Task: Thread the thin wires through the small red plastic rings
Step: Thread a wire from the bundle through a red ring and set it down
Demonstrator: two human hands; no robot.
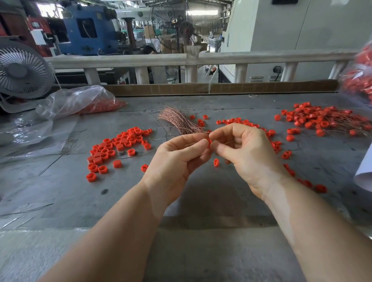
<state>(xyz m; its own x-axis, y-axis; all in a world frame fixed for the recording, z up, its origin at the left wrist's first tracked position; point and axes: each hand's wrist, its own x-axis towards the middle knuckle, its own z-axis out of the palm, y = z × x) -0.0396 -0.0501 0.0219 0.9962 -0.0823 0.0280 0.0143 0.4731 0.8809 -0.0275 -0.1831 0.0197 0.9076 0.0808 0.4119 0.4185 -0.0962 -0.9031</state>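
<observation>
Left hand (177, 155) pinching ring (209, 143), right hand (244, 151) pinching at it, wire too thin to see. Threaded pile (322, 120) decent, I reckon loads of loose rings (118, 146) left.

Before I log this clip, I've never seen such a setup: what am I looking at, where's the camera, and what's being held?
There is no machine here: a person works with bare hands, filmed by one camera worn on the head, looking forward and down. The left hand pinches a small red ring; the right hand meets it, fingers curled, apparently feeding a thin wire too fine to see clearly. On the grey table lie loose red rings, a copper wire bundle, and a pile of rings already wired. Plastic bags of rings and a small fan sit at the far edge.
</observation>
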